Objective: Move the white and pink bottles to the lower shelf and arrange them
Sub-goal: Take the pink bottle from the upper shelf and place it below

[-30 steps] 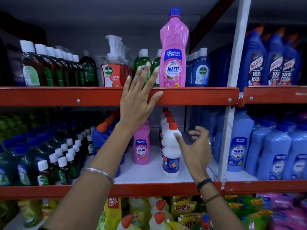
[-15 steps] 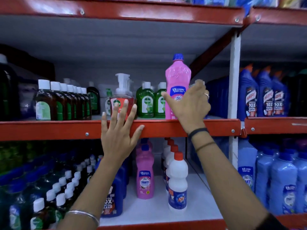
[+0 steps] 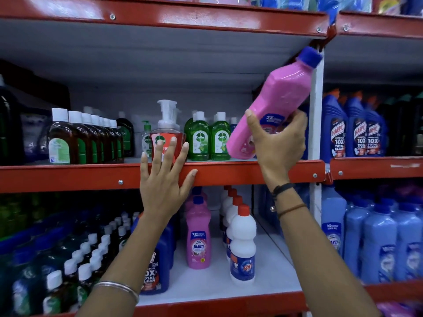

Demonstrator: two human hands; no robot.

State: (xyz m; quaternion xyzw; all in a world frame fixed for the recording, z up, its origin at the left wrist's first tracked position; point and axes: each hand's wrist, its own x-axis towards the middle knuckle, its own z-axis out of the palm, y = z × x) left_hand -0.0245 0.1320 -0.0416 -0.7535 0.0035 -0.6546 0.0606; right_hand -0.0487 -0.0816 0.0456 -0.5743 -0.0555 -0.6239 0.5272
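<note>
One tilted, blue-capped pink bottle (image 3: 272, 108)

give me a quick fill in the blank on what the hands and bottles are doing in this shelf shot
1. The right hand grips a tilted pink bottle with a ____ cap.
2. The left hand rests open on the ____ shelf edge.
3. On the lower shelf, the front white bottle has a ____ cap.

Missing words: blue; red; red

green Dettol bottles (image 3: 207, 139) | red soap pump (image 3: 166, 136) | Harpic bottles (image 3: 352, 131)
</note>
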